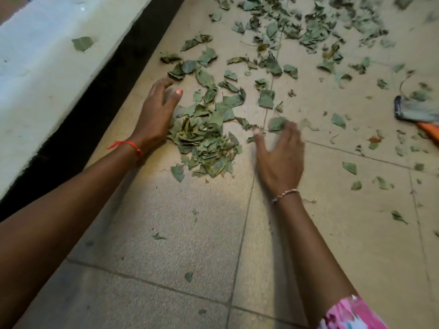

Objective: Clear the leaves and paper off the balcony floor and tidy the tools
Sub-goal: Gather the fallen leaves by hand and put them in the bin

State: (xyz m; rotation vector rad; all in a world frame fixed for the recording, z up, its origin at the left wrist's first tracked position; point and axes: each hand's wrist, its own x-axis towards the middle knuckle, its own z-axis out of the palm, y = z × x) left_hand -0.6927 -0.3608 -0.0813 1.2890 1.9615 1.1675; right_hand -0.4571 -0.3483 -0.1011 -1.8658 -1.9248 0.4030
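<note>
Currently I see both of my hands low over the tiled floor, one on each side of a small heap of leaves. My left hand stands on its edge against the heap's left side, fingers loosely curved and grasping nothing. My right hand is palm down with fingers spread and unclenched, just right of the heap. Its fingertips are blurred, at a single leaf; I cannot tell whether they touch it. Beyond the heap, scattered leaves cover the far tiles, thickest toward the top. At the right edge lies a tool with a dark head and an orange handle, well apart from the heap. One leaf sits on the pale ledge to my left.
</note>
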